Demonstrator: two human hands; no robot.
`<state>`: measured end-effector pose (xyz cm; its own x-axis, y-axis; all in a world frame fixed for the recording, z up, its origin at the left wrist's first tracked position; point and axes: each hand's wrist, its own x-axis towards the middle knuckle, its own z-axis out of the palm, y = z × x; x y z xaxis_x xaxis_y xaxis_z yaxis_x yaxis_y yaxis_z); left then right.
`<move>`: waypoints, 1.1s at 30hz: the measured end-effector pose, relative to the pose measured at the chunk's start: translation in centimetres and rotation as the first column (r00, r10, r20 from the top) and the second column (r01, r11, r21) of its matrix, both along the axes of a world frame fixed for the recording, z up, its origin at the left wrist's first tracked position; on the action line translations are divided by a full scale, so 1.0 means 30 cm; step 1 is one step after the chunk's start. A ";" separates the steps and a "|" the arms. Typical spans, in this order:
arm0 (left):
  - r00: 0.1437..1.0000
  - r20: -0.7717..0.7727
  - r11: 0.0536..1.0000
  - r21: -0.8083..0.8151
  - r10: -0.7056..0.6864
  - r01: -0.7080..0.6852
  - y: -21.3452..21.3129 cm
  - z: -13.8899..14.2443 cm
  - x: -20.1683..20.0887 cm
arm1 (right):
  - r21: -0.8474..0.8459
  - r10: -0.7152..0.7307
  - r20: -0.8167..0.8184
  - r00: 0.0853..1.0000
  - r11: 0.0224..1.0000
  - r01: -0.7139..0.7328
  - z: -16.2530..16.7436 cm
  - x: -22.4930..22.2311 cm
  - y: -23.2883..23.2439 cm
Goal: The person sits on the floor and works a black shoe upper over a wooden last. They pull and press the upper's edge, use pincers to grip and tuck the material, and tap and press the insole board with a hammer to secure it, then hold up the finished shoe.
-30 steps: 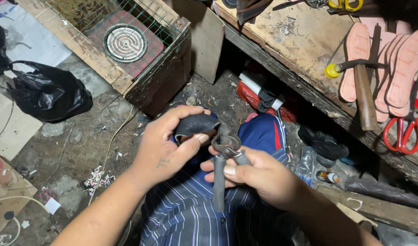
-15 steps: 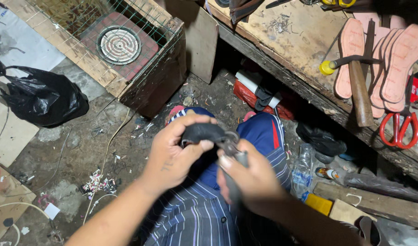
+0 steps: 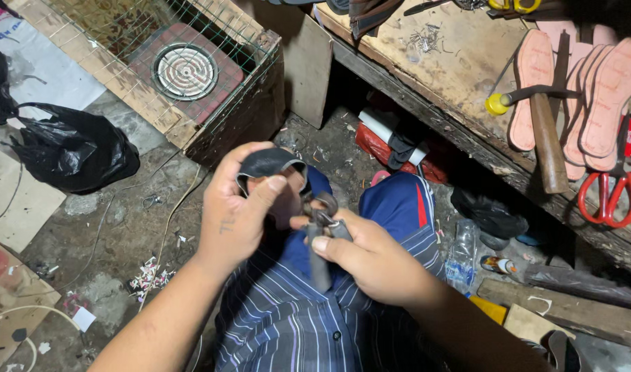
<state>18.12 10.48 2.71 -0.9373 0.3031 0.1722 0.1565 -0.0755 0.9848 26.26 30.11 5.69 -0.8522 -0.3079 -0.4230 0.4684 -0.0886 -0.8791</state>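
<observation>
My left hand (image 3: 241, 210) curls around a dark leather strap piece (image 3: 266, 162), thumb pressed on its underside. My right hand (image 3: 369, 260) grips a pair of metal pincers (image 3: 320, 219) by the handles, jaws pointing up and touching the edge of the leather. Both hands meet above my lap, over blue trousers and a striped shirt (image 3: 288, 317). Part of the leather is hidden behind my left fingers.
A wooden workbench (image 3: 460, 65) at upper right carries pink shoe insoles (image 3: 591, 89), a hammer (image 3: 546, 141), red scissors (image 3: 608, 196) and loose nails. A wire-covered wooden box with a round coil heater (image 3: 186, 69) stands at upper left. A black plastic bag (image 3: 71, 151) lies on the dirt floor.
My hands have stayed together with the pincers on the leather. The left hand has turned the leather slightly upward, and the view has shifted a little.
</observation>
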 end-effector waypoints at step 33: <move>0.894 -0.327 0.920 -0.344 -0.306 0.189 0.263 -0.117 -0.058 | 0.477 -0.054 -0.159 0.986 0.870 0.125 -0.166 0.188 0.234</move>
<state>16.38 18.38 -0.82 -0.7107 0.6080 0.3538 0.5257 0.1248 0.8415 31.89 37.13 0.71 -0.9262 -0.0140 -0.3767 0.3515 0.3288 -0.8765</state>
